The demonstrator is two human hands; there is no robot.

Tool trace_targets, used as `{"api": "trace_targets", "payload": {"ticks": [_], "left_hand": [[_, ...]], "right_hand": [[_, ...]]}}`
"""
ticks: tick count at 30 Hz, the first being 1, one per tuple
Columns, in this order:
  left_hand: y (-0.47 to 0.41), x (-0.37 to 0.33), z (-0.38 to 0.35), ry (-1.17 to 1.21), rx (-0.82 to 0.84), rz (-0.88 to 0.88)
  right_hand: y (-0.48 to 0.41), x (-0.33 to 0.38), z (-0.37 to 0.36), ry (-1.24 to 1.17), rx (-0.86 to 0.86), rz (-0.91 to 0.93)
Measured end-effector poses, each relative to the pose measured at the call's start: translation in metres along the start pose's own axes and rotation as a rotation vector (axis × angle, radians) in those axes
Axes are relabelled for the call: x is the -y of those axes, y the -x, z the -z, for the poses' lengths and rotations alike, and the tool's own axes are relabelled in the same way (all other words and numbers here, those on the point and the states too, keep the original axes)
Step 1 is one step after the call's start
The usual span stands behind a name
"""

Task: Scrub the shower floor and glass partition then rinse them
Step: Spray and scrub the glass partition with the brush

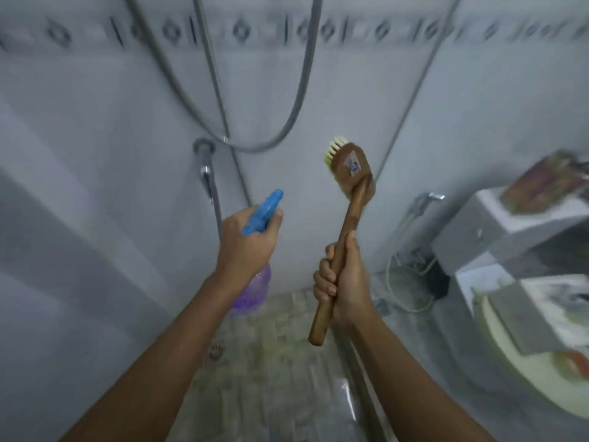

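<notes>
My left hand [247, 242] grips a spray bottle [263, 212] with a blue trigger head and a purple body below my wrist. My right hand [342, 279] grips the wooden handle of a scrub brush [349, 173], held upright with its pale bristles facing away from me. Both are raised in front of the white tiled wall. Below them lies the pebble-patterned shower floor [271, 362]. The edge of the glass partition [357, 400] runs down the lower middle, hard to make out in the blur.
A grey shower hose [296, 100] loops on the wall above a chrome tap [205, 167]. A floor drain [216, 351] sits left of centre. At the right stand a toilet [510, 314] with cistern, a bidet sprayer [427, 202] and its hose.
</notes>
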State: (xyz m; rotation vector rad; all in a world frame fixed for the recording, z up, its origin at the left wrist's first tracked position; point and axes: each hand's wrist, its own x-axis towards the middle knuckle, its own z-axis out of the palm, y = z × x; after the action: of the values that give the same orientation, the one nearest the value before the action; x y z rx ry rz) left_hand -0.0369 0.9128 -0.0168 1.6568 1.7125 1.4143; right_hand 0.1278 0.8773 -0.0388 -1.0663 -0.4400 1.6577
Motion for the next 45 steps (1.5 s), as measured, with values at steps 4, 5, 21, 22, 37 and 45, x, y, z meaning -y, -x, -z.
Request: {"api": "trace_targets", "payload": {"ticks": [4, 5, 21, 22, 37, 45], "left_hand": [[-0.049, -0.136, 0.033, 0.114, 0.013, -0.126], [-0.059, -0.169, 0.040, 0.120, 0.012, -0.164], [-0.113, -0.419, 0.014, 0.389, -0.015, -0.466], [-0.119, -0.439, 0.010, 0.410, -0.022, -0.504], [-0.168, -0.574, 0.007, 0.707, 0.307, -0.690], [-0.177, -0.604, 0.010, 0.783, 0.443, -0.840]], "right_hand": [[0.069, 0.123, -0.054, 0.217, -0.042, 0.300], [0.087, 0.152, -0.064, 0.261, -0.052, 0.385], [0.238, 0.382, -0.095, 0.491, -0.148, 1.126], [0.245, 0.399, -0.096, 0.506, -0.155, 1.181], [0.321, 0.501, -0.126, 0.681, -0.605, 1.550], [0.357, 0.504, -0.139, 0.645, -0.834, 1.569]]}}
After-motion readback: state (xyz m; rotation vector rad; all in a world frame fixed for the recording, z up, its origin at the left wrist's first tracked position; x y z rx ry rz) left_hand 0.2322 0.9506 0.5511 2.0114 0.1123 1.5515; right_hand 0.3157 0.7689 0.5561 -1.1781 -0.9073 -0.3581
